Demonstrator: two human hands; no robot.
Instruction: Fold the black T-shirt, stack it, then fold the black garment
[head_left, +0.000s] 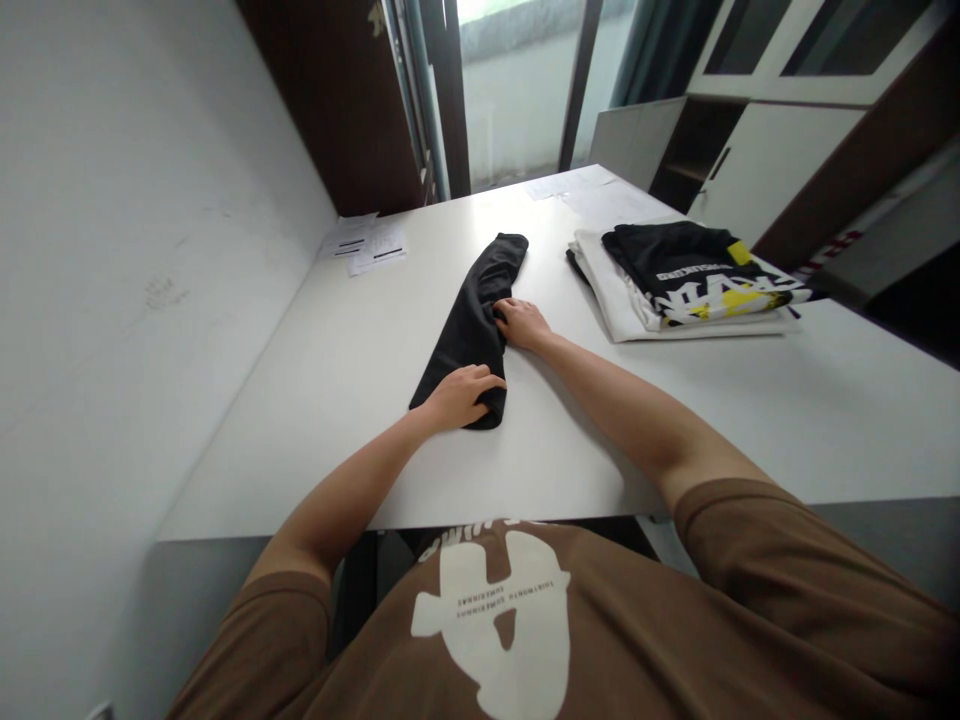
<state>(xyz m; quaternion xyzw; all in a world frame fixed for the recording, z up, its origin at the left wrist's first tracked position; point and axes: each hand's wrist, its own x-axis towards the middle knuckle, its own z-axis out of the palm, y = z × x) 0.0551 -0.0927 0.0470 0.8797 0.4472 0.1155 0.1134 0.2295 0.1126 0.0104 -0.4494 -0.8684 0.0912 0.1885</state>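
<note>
a: ok, what are we looking at, starting from the left?

b: far left we've got some papers point(379, 245) near the wall point(135, 250), at the back of the white table point(300, 430), probably there so they don't crowd the middle.

a: and our hands?

b: our left hand point(459, 398) is on the near end of the black garment point(472, 330). it's partly open, thumb and fingers a little apart over the cloth. we can't tell if it pinches or just presses, but we'd guess it steadies that end.

a: where's the garment itself?

b: mid-table, a long narrow strip running away from us, far end tipped to the right. our right hand point(523, 325) is further up its right edge, fingers curled in and closed on bunched cloth, seemingly so we control the edge from two spots.

a: anything further right?

b: yeah, a pile: a black printed garment point(675, 250) lies folded on pale cloth point(596, 280). it's well apart from the strip, which we reckon leaves our hands room.
</note>
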